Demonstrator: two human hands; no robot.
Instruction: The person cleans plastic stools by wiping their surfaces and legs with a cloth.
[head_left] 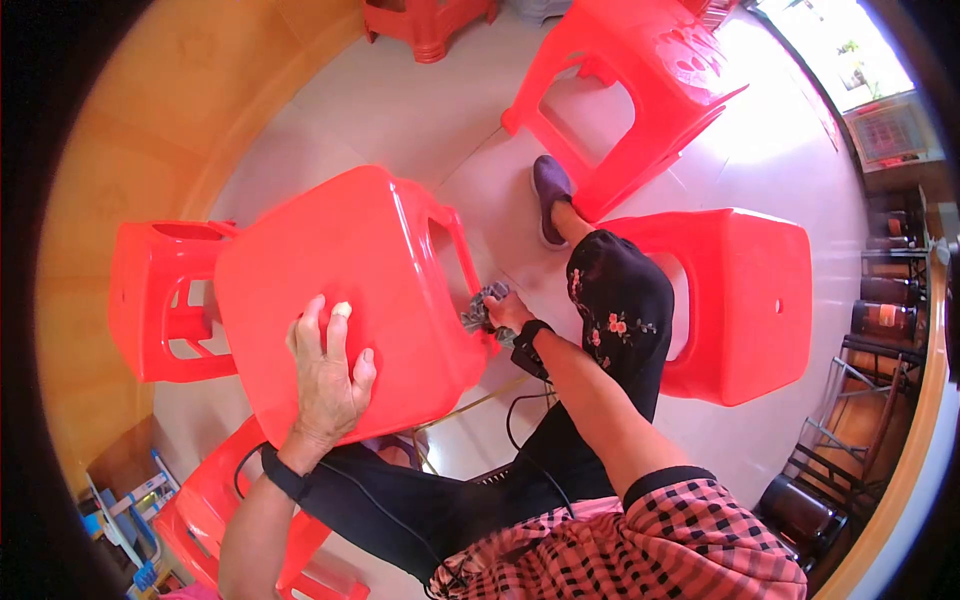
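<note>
A red plastic stool [320,250] stands between my legs, tilted in view with its flat seat toward me. My left hand [330,385] lies on that seat with its fingers spread; one fingertip carries a pale covering. At the stool's right side, my right hand [510,312] is closed around a crumpled dark grey patterned cloth [484,306], which is against a leg of the stool near its lower end. Both wrists wear black bands, and a black cable runs across my lap.
More red stools stand around me: one at the left [165,300], one at the right [770,305], one ahead [640,80]. Dark bottles or jars [885,318] line a rack along the right wall. A wooden-toned wall [150,130] rises at left.
</note>
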